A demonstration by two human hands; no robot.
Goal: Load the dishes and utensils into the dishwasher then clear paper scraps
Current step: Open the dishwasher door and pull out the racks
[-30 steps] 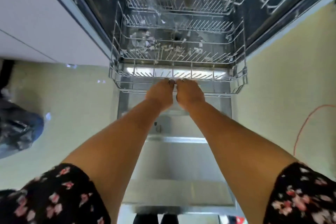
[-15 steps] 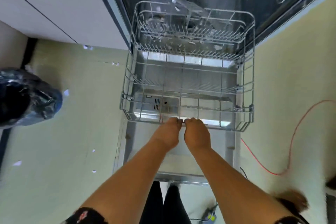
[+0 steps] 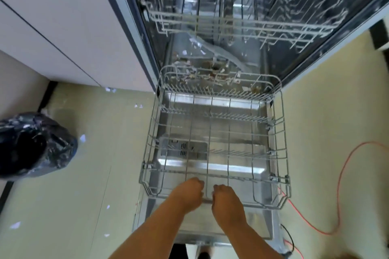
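The dishwasher stands open with its door [image 3: 221,225] folded down flat. The empty grey wire lower rack [image 3: 282,132] is pulled out over the door. My left hand [image 3: 188,194] and my right hand [image 3: 226,198] sit side by side at the rack's front rail, fingers curled over the wire. The upper rack [image 3: 242,23] stays inside the tub, also empty. Paper scraps [image 3: 210,75] litter the tub floor behind the lower rack. More small scraps [image 3: 138,106] lie on the floor to the left. No dishes or utensils are in view.
A black bin bag [image 3: 31,143] sits on the pale floor at the left. White cabinet fronts [image 3: 63,17] flank the dishwasher's left side. A red cable [image 3: 341,185] and a black cable [image 3: 291,237] trail across the floor to the right of the door.
Both hands have drawn the lower rack from inside the tub out over the door, towards me. The view has pulled back and tilted down with them.
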